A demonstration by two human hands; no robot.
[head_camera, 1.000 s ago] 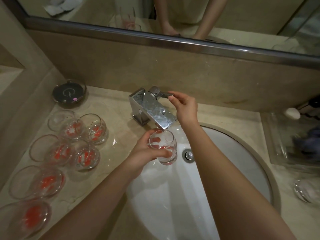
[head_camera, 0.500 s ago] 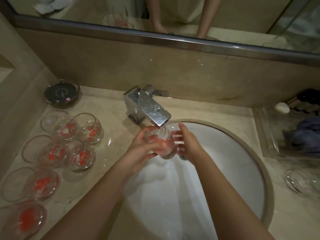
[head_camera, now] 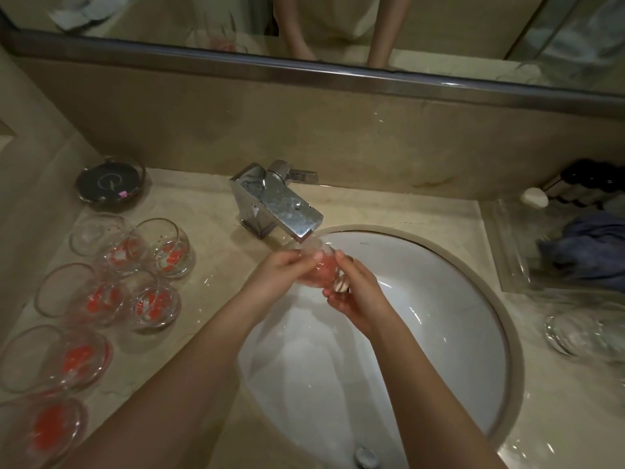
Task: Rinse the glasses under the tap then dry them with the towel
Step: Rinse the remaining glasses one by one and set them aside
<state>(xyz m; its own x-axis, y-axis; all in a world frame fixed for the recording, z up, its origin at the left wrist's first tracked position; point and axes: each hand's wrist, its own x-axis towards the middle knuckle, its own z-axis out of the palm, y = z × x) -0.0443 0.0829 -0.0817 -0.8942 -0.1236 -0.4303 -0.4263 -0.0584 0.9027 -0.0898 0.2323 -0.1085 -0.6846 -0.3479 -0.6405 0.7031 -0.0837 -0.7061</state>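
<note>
Right now the white sink (head_camera: 456, 299) fills the middle of the view, set into a beige marble counter (head_camera: 209, 198), with the chrome tap (head_camera: 280, 201) at its back edge. Under the spout, both hands hold one glass (head_camera: 318, 269) tilted over the basin: the left hand (head_camera: 280, 269) wraps its fingers round one side, the right hand (head_camera: 351, 292) curls round the base end. Wet glass is slick, so I judge a slip likeliest; a drop would strike the hard basin, and the rim sits close enough to the spout to knock against it. On the counter to the left, a cluster of red-patterned glasses (head_camera: 148, 282) waits tightly packed, easily clipped by the left forearm. A blue cloth (head_camera: 588, 252), perhaps the towel, lies in a clear tray at the far right, well apart.
</note>
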